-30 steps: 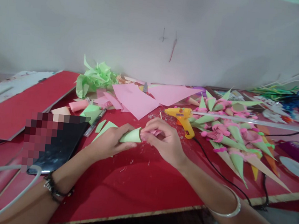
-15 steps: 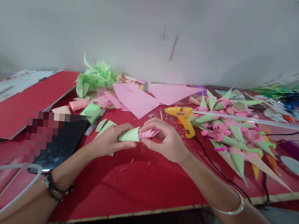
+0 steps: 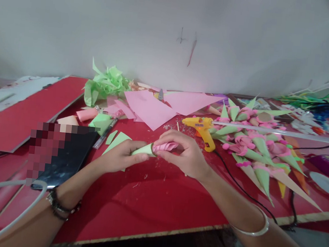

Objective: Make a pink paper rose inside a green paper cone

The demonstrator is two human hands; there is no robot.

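Observation:
My left hand point(image 3: 122, 154) is closed around a light green paper cone point(image 3: 143, 150), whose round mouth faces right. My right hand point(image 3: 186, 153) pinches a folded pink paper flower point(image 3: 166, 147) between thumb and fingers, right at the cone's mouth. Whether the flower's near end lies inside the cone or only against its rim, I cannot tell. Both pieces are held above the red tabletop point(image 3: 145, 207). Flat light green paper pieces point(image 3: 119, 139) lie beside and partly under my left hand. A yellow glue gun point(image 3: 201, 129) rests just beyond my right hand.
A pile of green cones with pink flowers point(image 3: 255, 147) spreads at the right. Pink paper sheets point(image 3: 150, 106) and crumpled green paper point(image 3: 107, 83) lie at the back. A black device point(image 3: 67, 164) sits left of my arm. The glue gun's black cord point(image 3: 234, 180) trails right.
The cone has tipped a little so that its dark open mouth shows more. The pink flower stays pinched at that mouth, and both hands have barely moved.

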